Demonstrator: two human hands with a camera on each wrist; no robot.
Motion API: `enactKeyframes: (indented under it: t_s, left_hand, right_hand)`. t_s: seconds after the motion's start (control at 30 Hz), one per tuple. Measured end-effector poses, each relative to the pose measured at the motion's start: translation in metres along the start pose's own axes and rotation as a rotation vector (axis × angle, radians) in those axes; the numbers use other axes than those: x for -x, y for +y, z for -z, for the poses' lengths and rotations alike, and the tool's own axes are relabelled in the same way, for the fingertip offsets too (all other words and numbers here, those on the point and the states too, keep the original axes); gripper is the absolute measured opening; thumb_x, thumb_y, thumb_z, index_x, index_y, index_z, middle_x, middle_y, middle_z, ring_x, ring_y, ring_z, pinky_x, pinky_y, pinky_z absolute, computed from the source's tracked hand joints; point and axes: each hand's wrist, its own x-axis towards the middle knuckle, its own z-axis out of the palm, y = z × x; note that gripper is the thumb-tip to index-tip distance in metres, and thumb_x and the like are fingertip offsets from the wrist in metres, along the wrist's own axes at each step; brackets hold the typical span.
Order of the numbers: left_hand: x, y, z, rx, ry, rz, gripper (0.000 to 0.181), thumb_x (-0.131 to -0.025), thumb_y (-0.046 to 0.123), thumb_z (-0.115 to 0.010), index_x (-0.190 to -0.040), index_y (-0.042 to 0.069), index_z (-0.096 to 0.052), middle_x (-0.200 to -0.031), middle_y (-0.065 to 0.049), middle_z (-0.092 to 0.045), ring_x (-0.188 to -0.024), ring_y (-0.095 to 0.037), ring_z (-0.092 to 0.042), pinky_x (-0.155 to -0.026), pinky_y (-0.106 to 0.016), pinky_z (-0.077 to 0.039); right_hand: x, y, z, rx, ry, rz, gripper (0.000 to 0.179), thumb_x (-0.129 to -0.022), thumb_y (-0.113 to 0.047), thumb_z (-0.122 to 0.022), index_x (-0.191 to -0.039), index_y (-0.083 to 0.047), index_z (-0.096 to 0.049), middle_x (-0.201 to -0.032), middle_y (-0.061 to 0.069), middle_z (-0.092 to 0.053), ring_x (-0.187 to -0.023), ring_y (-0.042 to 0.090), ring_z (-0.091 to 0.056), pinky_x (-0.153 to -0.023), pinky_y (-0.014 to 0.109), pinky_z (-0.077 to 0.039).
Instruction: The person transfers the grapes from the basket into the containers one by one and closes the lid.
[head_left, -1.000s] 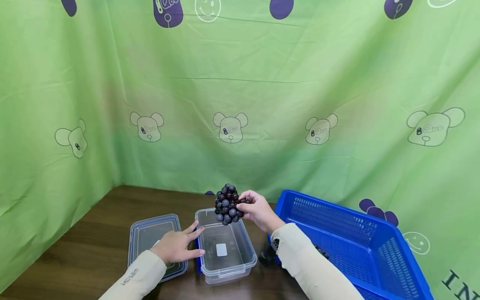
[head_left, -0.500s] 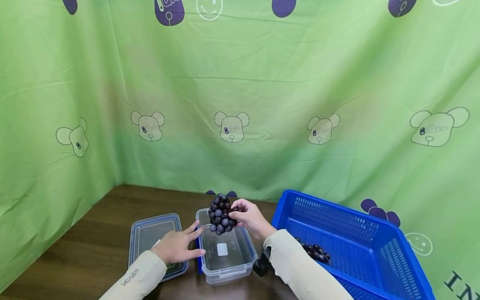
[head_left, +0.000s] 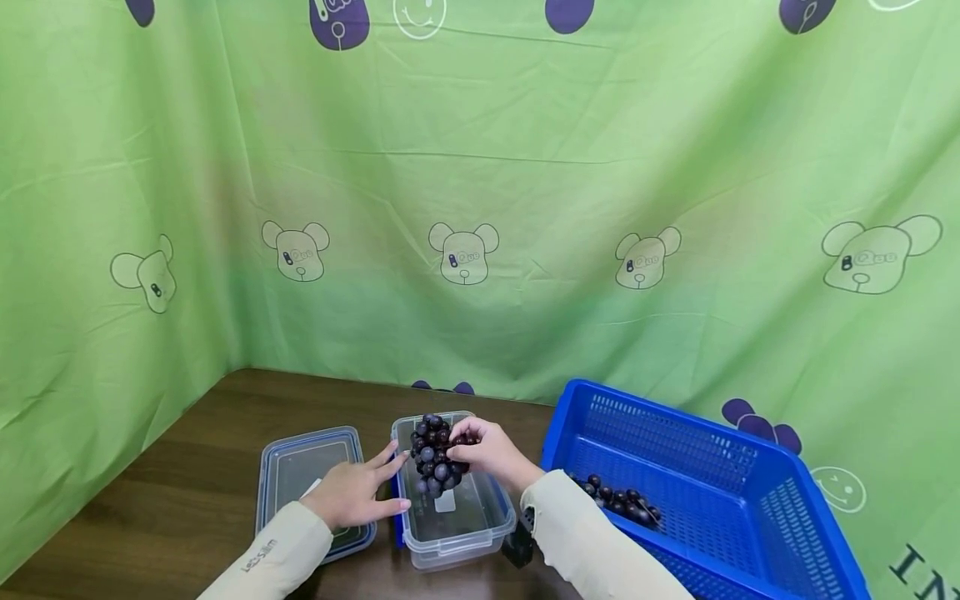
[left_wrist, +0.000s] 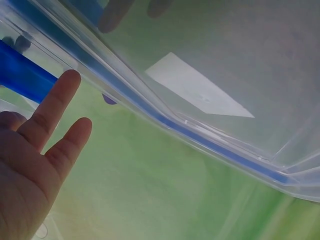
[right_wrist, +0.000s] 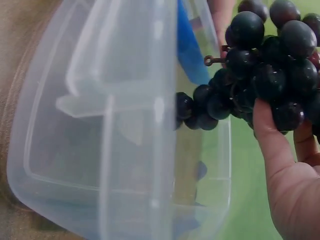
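A bunch of dark grapes [head_left: 435,458] hangs over the clear plastic container [head_left: 480,546], pinched at its right side by my right hand [head_left: 491,454]. The right wrist view has the grapes [right_wrist: 272,65] at the upper right, with the thumb against them and lower berries overlapping the container's rim. My left hand [head_left: 356,492] lies spread at the container's left side, fingertips right at the rim. In the left wrist view those fingers [left_wrist: 60,102] are extended beside the clear wall, and a white label [left_wrist: 197,87] shows on the container.
A clear lid [head_left: 307,454] with a blue seal lies on the wooden table [head_left: 195,467], left of the container and partly under the left hand. To the right stands a blue perforated basket [head_left: 675,425] with more dark grapes [head_left: 626,504] in it. A green printed curtain [head_left: 525,183] hangs behind.
My right hand has brought the grape bunch down and slightly left over the container. More grapes in the basket have come into sight. The left hand has stayed in place.
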Motion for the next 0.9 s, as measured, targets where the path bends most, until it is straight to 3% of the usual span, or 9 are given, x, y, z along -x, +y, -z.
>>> enactKeyframes:
  t_s: [0.17, 0.33, 0.47, 0.73, 0.9]
  left_hand:
    - [0.0, 0.0, 0.0, -0.002, 0.004, -0.007, 0.073, -0.091, 0.058, -0.049, -0.142, 0.006, -0.046, -0.148, -0.018, -0.037, -0.051, -0.013, -0.055, -0.047, -0.029, -0.042]
    - [0.0, 0.0, 0.001, 0.011, -0.002, -0.001, 0.076, -0.091, 0.058, -0.05, -0.144, 0.004, -0.042, -0.148, -0.019, -0.037, -0.049, -0.011, -0.05, -0.046, -0.028, -0.039]
    - [-0.001, 0.0, 0.002, 0.005, -0.004, 0.002, 0.079, -0.09, 0.058, -0.05, -0.144, 0.001, -0.04, -0.148, -0.02, -0.036, -0.053, -0.015, -0.055, -0.046, -0.028, -0.04]
    - [-0.001, 0.001, 0.001, 0.022, -0.018, 0.01, 0.081, -0.09, 0.059, -0.049, -0.145, 0.0, -0.038, -0.15, -0.019, -0.034, -0.043, -0.008, -0.041, -0.041, -0.025, -0.033]
    - [0.0, 0.001, 0.001, 0.031, -0.023, 0.01, 0.081, -0.091, 0.058, -0.05, -0.146, 0.0, -0.037, -0.15, -0.019, -0.034, -0.044, -0.006, -0.042, -0.041, -0.025, -0.034]
  right_hand:
    - [0.002, 0.004, -0.002, 0.129, -0.048, -0.005, 0.023, -0.076, 0.001, -0.066, -0.094, 0.012, -0.055, -0.084, 0.0, -0.057, -0.073, 0.011, -0.057, -0.057, 0.025, -0.052]
    - [0.005, 0.007, -0.005, 0.204, -0.096, 0.001, 0.019, -0.074, 0.003, -0.066, -0.089, 0.01, -0.057, -0.084, -0.003, -0.059, -0.07, 0.009, -0.055, -0.054, 0.022, -0.049]
    - [0.007, 0.01, -0.007, 0.255, -0.127, 0.0, 0.016, -0.074, 0.003, -0.067, -0.088, 0.007, -0.06, -0.082, -0.002, -0.059, -0.069, 0.009, -0.054, -0.054, 0.021, -0.048]
    - [0.01, 0.016, -0.008, 0.289, -0.171, 0.026, 0.015, -0.073, 0.003, -0.067, -0.086, 0.004, -0.062, -0.084, 0.0, -0.059, -0.071, 0.009, -0.053, -0.057, 0.021, -0.046]
    - [0.012, 0.015, -0.009, 0.309, -0.184, -0.005, 0.015, -0.073, 0.003, -0.069, -0.086, 0.002, -0.064, -0.085, 0.001, -0.061, -0.071, 0.008, -0.053, -0.056, 0.022, -0.046]
